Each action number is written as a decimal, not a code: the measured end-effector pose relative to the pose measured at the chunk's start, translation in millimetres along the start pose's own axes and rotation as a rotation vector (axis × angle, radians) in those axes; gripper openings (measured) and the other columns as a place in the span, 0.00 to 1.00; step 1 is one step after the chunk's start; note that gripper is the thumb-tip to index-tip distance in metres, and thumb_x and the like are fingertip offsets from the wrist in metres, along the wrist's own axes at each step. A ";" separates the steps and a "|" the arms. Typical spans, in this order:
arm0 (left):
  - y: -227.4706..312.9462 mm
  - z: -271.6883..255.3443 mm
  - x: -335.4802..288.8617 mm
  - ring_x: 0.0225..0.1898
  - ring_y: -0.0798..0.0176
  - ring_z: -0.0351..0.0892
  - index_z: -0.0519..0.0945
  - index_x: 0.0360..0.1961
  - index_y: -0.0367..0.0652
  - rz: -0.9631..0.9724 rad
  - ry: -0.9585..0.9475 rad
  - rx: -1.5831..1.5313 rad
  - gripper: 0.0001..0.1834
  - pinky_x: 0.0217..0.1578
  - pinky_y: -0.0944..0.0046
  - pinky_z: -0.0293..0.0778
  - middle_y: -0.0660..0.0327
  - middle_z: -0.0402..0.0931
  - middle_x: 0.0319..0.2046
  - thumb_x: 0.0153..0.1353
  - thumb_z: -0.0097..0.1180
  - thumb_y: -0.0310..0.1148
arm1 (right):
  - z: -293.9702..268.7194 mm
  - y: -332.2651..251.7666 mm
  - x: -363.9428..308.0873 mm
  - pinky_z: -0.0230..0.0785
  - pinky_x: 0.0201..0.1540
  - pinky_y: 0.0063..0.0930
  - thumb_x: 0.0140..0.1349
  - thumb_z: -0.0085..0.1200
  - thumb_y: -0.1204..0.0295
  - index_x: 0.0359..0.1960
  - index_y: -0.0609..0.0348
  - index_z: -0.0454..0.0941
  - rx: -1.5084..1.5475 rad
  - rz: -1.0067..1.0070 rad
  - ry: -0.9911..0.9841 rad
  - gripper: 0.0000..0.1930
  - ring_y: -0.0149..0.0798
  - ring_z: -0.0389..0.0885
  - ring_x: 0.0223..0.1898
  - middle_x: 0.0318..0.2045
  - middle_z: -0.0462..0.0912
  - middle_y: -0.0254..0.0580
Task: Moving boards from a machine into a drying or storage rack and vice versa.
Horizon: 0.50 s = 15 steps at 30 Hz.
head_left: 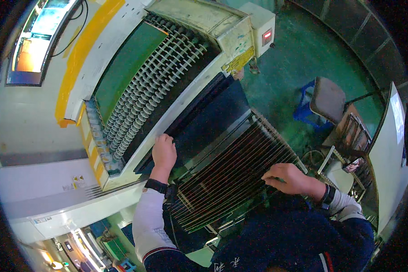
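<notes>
You stand over a green painted floor (303,50). To your right sits a stool (327,98) with a grey-brown seat, beside something blue on the floor. A small white box (264,27) with a red light faces it. A lit window (38,38) glows at upper left.

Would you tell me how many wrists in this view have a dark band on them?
2: one band on the left wrist, below the left hand on the dark panel; one on the right wrist, behind the right hand on the rack.
</notes>
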<state>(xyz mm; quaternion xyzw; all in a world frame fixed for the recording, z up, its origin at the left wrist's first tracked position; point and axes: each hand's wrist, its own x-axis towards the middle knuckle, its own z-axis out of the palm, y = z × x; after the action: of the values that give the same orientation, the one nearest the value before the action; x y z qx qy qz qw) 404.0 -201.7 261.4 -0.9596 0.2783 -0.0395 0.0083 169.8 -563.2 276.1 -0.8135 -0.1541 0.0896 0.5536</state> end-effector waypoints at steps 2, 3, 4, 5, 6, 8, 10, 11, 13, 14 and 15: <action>8.2 -17.9 -2.4 0.42 0.50 0.72 0.77 0.34 0.40 0.008 0.056 -0.028 0.10 0.41 0.55 0.71 0.55 0.72 0.36 0.48 0.59 0.27 | 4.3 -4.0 -3.4 0.72 0.37 0.40 0.56 0.56 0.70 0.37 0.59 0.78 -0.012 0.004 0.020 0.09 0.51 0.78 0.35 0.32 0.80 0.48; 7.4 -27.4 -4.1 0.42 0.50 0.72 0.77 0.34 0.39 0.008 0.062 -0.049 0.11 0.41 0.55 0.71 0.55 0.72 0.37 0.48 0.59 0.27 | 6.5 -6.1 -4.1 0.72 0.37 0.40 0.56 0.56 0.70 0.37 0.59 0.78 -0.018 0.005 0.031 0.09 0.51 0.78 0.35 0.32 0.80 0.48; 6.8 -32.9 -9.8 0.42 0.49 0.72 0.77 0.34 0.39 0.005 0.060 -0.071 0.11 0.42 0.55 0.71 0.55 0.72 0.37 0.48 0.59 0.27 | 8.4 -8.1 -5.8 0.73 0.37 0.40 0.56 0.56 0.70 0.37 0.60 0.78 -0.039 -0.026 0.039 0.09 0.51 0.78 0.35 0.32 0.80 0.48; 6.4 -35.1 -16.5 0.42 0.49 0.72 0.77 0.34 0.39 0.027 0.065 -0.096 0.10 0.42 0.54 0.70 0.55 0.73 0.38 0.49 0.59 0.28 | 12.9 -9.7 -7.9 0.73 0.38 0.41 0.56 0.56 0.70 0.37 0.60 0.78 -0.058 -0.042 0.044 0.09 0.51 0.78 0.35 0.32 0.80 0.48; 7.9 -40.4 -24.9 0.42 0.49 0.72 0.77 0.35 0.39 0.025 0.059 -0.105 0.10 0.42 0.54 0.70 0.55 0.73 0.37 0.50 0.58 0.28 | 17.7 -11.7 -8.7 0.73 0.38 0.41 0.56 0.56 0.70 0.37 0.60 0.78 -0.078 -0.058 0.049 0.09 0.51 0.78 0.35 0.32 0.80 0.48; 15.0 -52.4 -40.9 0.40 0.49 0.73 0.77 0.35 0.39 0.044 0.049 -0.155 0.10 0.41 0.55 0.69 0.54 0.74 0.36 0.51 0.58 0.29 | 30.3 -16.0 -9.9 0.72 0.37 0.41 0.55 0.56 0.69 0.36 0.60 0.77 -0.063 -0.101 0.055 0.10 0.51 0.77 0.35 0.32 0.78 0.47; 19.7 -57.4 -72.4 0.41 0.48 0.73 0.77 0.35 0.39 0.066 0.038 -0.196 0.10 0.41 0.53 0.68 0.53 0.75 0.37 0.52 0.58 0.30 | 46.9 -20.6 -11.7 0.71 0.37 0.41 0.54 0.56 0.68 0.36 0.60 0.76 -0.073 -0.185 0.057 0.10 0.51 0.77 0.34 0.30 0.78 0.47; 24.7 -62.8 -84.6 0.41 0.48 0.73 0.77 0.36 0.38 0.084 0.034 -0.207 0.10 0.42 0.53 0.68 0.53 0.76 0.37 0.53 0.58 0.30 | 57.0 -22.3 -15.0 0.70 0.37 0.41 0.54 0.57 0.69 0.37 0.59 0.77 -0.093 -0.203 0.045 0.10 0.50 0.76 0.35 0.31 0.77 0.46; 29.0 -63.9 -116.4 0.41 0.48 0.73 0.77 0.36 0.38 0.072 0.028 -0.248 0.10 0.42 0.53 0.67 0.52 0.76 0.38 0.54 0.57 0.31 | 77.2 -23.4 -20.5 0.68 0.38 0.40 0.52 0.58 0.71 0.38 0.58 0.77 -0.136 -0.244 0.015 0.11 0.48 0.76 0.36 0.32 0.77 0.44; 28.9 -62.7 -134.7 0.41 0.48 0.73 0.77 0.37 0.38 0.043 0.027 -0.274 0.10 0.42 0.52 0.67 0.52 0.76 0.38 0.55 0.57 0.31 | 85.1 -25.6 -23.1 0.67 0.39 0.40 0.52 0.58 0.70 0.39 0.58 0.76 -0.182 -0.237 -0.012 0.12 0.47 0.75 0.37 0.33 0.77 0.43; 27.1 -60.2 -153.9 0.41 0.48 0.73 0.77 0.37 0.38 0.015 0.026 -0.302 0.10 0.42 0.52 0.67 0.52 0.76 0.38 0.55 0.56 0.32 | 93.4 -28.6 -26.6 0.67 0.39 0.40 0.52 0.58 0.70 0.39 0.58 0.76 -0.230 -0.227 -0.040 0.13 0.46 0.75 0.38 0.34 0.77 0.42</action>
<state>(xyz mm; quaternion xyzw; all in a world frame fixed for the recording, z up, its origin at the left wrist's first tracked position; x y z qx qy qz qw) 255.1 -141.9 309.4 -0.9472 0.2884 -0.0096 -0.1396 111.1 -481.2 267.3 -0.8470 -0.2649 0.0244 0.4603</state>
